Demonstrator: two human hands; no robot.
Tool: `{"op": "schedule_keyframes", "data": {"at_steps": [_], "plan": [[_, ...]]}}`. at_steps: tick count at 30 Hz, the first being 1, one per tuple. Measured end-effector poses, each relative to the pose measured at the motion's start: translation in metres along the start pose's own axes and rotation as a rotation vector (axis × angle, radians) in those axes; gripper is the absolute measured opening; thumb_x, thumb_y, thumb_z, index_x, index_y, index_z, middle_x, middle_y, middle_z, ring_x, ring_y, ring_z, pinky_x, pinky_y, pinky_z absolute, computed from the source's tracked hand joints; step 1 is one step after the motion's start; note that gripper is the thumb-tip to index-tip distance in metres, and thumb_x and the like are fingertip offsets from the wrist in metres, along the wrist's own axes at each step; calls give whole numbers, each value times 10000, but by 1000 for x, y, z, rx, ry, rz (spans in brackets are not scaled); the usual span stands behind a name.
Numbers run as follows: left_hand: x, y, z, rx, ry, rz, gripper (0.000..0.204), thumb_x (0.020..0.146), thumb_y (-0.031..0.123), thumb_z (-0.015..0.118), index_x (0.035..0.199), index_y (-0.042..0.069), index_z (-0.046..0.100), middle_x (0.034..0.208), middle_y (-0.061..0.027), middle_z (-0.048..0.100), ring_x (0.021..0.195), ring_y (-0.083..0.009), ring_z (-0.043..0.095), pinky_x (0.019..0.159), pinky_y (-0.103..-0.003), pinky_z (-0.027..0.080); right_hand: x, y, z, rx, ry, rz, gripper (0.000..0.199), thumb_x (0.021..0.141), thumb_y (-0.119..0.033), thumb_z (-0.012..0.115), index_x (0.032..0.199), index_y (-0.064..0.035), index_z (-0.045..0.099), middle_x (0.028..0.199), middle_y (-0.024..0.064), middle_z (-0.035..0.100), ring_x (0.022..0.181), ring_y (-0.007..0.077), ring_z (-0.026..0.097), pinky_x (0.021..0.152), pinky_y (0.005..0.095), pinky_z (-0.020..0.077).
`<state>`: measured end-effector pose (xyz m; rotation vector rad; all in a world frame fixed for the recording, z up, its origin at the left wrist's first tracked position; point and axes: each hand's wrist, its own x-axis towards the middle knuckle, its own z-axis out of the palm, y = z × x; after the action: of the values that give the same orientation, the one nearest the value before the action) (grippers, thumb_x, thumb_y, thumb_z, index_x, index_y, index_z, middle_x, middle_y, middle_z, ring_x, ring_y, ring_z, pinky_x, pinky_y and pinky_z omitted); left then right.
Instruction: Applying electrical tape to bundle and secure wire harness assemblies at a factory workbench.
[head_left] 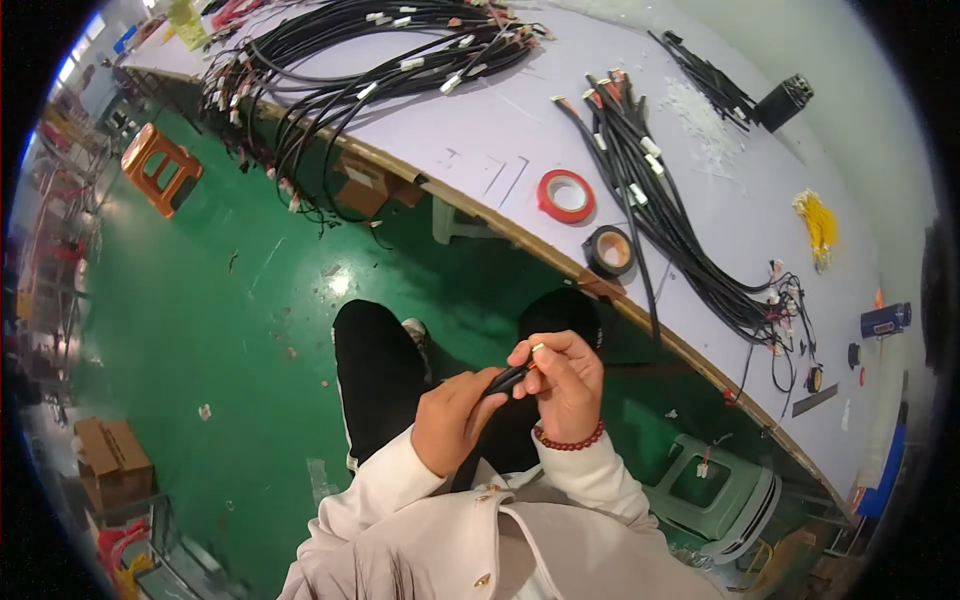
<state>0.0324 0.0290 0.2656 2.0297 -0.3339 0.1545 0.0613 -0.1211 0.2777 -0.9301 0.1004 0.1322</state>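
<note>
Above my lap, my left hand (455, 415) is closed around a black sleeved cable (507, 379). My right hand (562, 378) pinches the cable's far end, where a small white connector (540, 348) and a bit of orange-red wire show between thumb and fingers. The rest of the cable is hidden by my left hand and sleeve. On the table beyond my hands lies a bundle of similar black cables (660, 210) with white tags. A red tape roll (566, 196) and a black tape roll (609, 251) sit beside that bundle, near the table edge.
A large heap of coiled black cables (400, 65) hangs partly over the table's far left edge. Yellow wires (818, 230), a blue can (886, 320) and a black container (783, 102) stand farther right. An orange stool (162, 170), a grey-green stool (715, 490) and a cardboard box (112, 462) are on the floor.
</note>
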Motion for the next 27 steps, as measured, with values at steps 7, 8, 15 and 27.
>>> {"op": "schedule_keyframes", "data": {"at_steps": [7,8,15,27], "plan": [[1,0,-7,18,79,16,147,796,42,603,939,10,585,731,-137,583,585,-300,577,506,-343,443,14,-39,21,-287,-217,-75,157,860,-46,529,1000,22,554,874,119,612,617,75,507,608,213,472],[0,0,-11,4,76,8,140,865,55,513,963,-18,581,703,-161,557,569,-274,555,526,-308,420,21,-55,23,-497,-321,-173,193,856,-35,536,1041,19,551,878,91,604,639,68,497,647,199,460],[5,5,-24,-173,180,-123,196,914,103,476,1015,-26,584,720,-113,572,573,-149,514,542,-255,403,114,-108,18,-1917,-231,-850,322,687,-192,699,968,-86,582,1137,137,555,1084,301,496,963,452,317],[1,-1,-32,-225,151,-192,181,922,120,476,995,-5,584,703,-106,562,566,-142,500,541,-251,397,15,-89,43,-506,-580,-227,129,736,-86,562,800,-27,467,1129,238,544,867,219,567,681,327,495]]}}
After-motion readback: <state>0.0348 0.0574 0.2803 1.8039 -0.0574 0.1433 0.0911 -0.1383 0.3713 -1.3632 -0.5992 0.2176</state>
